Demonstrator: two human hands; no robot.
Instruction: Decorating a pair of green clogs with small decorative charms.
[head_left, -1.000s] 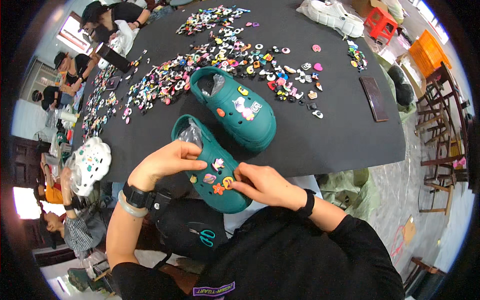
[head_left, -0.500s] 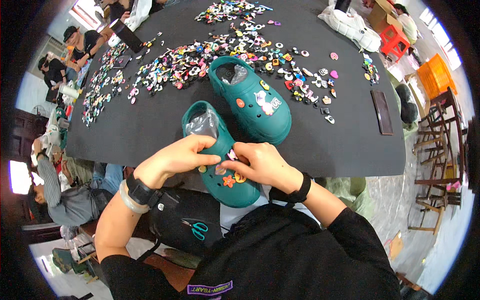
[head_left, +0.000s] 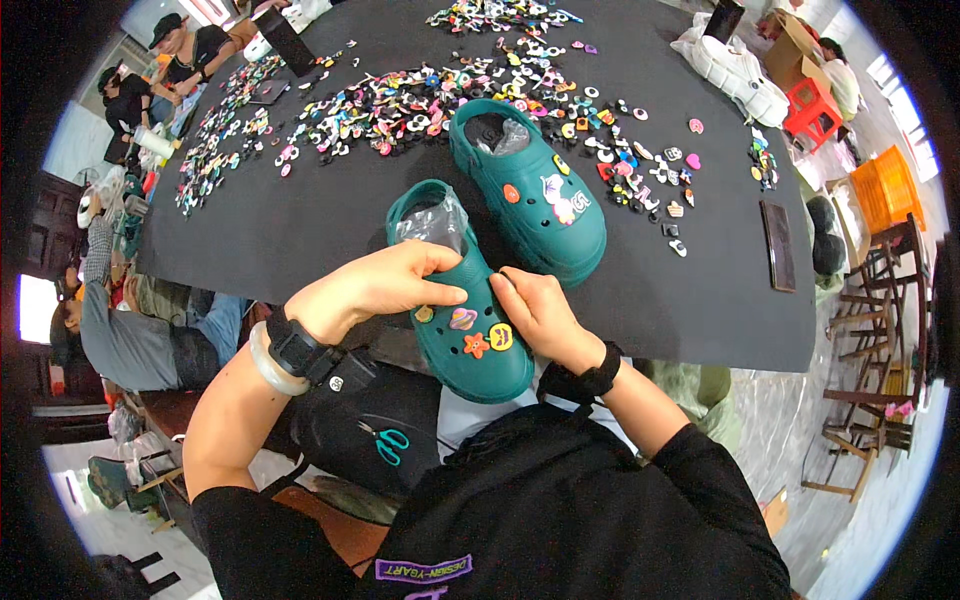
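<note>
Left hand [head_left: 385,282] comes in from the lower left, forearm raised, wrist bent inward. Fingers curl together over the near green clog [head_left: 462,300], thumb along its upper, gripping the shoe across its middle. Black watch [head_left: 300,345] and pale bangle [head_left: 268,362] on that wrist.

Right hand [head_left: 540,315] reaches in from the lower right, palm down. Fingers bunched and pressed against the clog's right side near the strap end; cannot tell whether a charm is pinched between them. Black band [head_left: 590,380] at the wrist.

The near clog sits at the table's front edge, toe hanging over toward the person's lap. Smooth moulded foam, matte teal, perforated upper. Four small charms seated in the holes: a purple one [head_left: 463,319], an orange star shape [head_left: 476,345], a yellow round one [head_left: 501,337], a small tan one [head_left: 424,314]. Crumpled clear plastic [head_left: 432,222] stuffed in the heel opening.

Second green clog [head_left: 535,190] lies just beyond, apart from the first, thick-soled, same plastic filling, with a few charms on top.

Black table [head_left: 300,225], matte cloth-like surface. A broad scatter of small colourful charms [head_left: 420,105] spreads across its far half. Scissors with teal handles [head_left: 385,440] rest on a black bag in the lap.
</note>
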